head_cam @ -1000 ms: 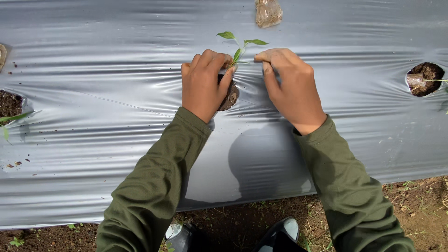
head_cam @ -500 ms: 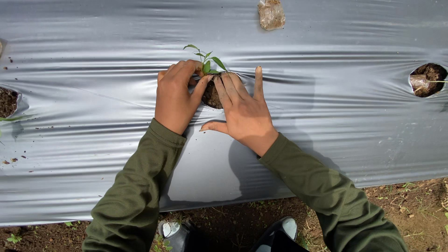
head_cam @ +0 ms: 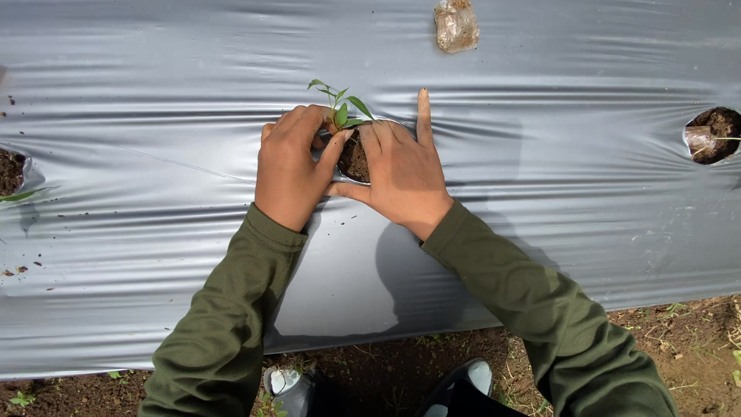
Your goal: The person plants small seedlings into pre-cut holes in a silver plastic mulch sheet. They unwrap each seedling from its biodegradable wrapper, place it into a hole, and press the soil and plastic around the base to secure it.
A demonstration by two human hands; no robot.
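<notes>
Both hands (head_cam: 347,166) press soil round a seedling (head_cam: 340,108) in silver mulch film (head_cam: 540,116).

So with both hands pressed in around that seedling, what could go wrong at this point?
The left hand and right hand crowd the thin seedling in its planting hole; a finger could bend or snap the stem. Fingers pressing at the hole's rim might also stretch or tear the silver plastic mulch. Soil could also be packed too hard around the roots.

Two bare hands, left (head_cam: 292,174) and right (head_cam: 401,174); between them one small green seedling (head_cam: 340,108); three round soil-filled holes (head_cam: 714,133) in one silver plastic sheet (head_cam: 540,100); one crumpled clear plastic bag (head_cam: 456,25) beyond the hands.
</notes>
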